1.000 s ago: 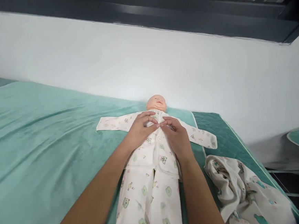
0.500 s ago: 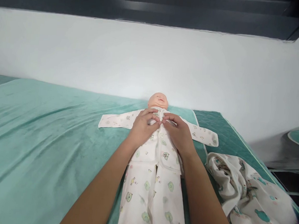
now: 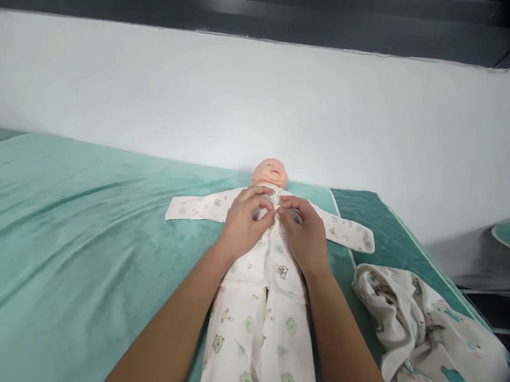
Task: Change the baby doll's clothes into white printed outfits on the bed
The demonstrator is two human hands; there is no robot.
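Observation:
A baby doll (image 3: 270, 171) lies on its back, its head toward the wall. It wears a white printed jacket (image 3: 249, 267) with sleeves spread to both sides, and matching white trousers (image 3: 247, 343). At the upper chest, my left hand (image 3: 247, 218) pinches the left edge of the jacket's front opening between thumb and fingers. My right hand (image 3: 303, 227) pinches the other edge, its fingertips almost meeting the left ones. A button (image 3: 277, 235) shows on the front just below the fingertips. Whatever lies right between the fingertips is too small to make out.
Under the doll is a green bed cover (image 3: 100, 249), with a darker green quilted mat (image 3: 363, 214) at the right. A crumpled white printed cloth (image 3: 437, 341) lies to the right of my right forearm. A white wall (image 3: 253, 97) and a dark frame (image 3: 269, 15) stand behind.
Both hands stay at the jacket's chest, with only slight finger movement. The fingertips have come a little closer together, and the view has shifted slightly.

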